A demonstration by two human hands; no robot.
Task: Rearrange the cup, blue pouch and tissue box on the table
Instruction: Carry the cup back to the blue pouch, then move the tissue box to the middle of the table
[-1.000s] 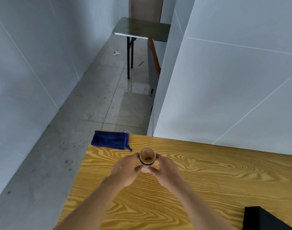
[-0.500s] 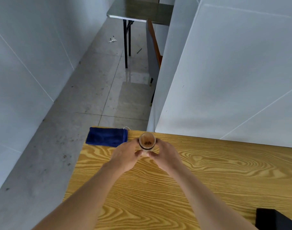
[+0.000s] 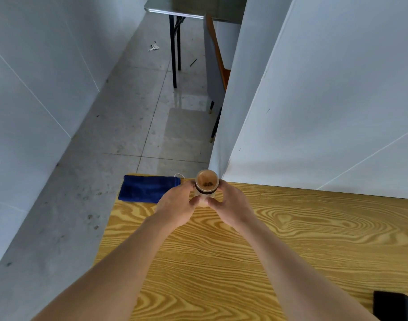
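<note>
A small tan cup [image 3: 206, 184] with a dark band below its rim is upright near the far edge of the wooden table [image 3: 279, 246]. My left hand [image 3: 176, 206] and my right hand [image 3: 230, 205] wrap its sides, so its lower part is hidden. The blue pouch [image 3: 145, 189] lies flat at the table's far left corner, just left of my left hand. A black object [image 3: 394, 306], perhaps the tissue box, shows only a corner at the bottom right.
A white wall panel [image 3: 325, 100] rises right behind the table's far edge. The table's left edge drops to a grey tiled floor [image 3: 110, 140]. Farther back stand a dark table [image 3: 189, 8] and a chair [image 3: 215, 72].
Both hands have carried the cup away from me toward the table's far edge, now close beside the pouch. The view has tilted down.
</note>
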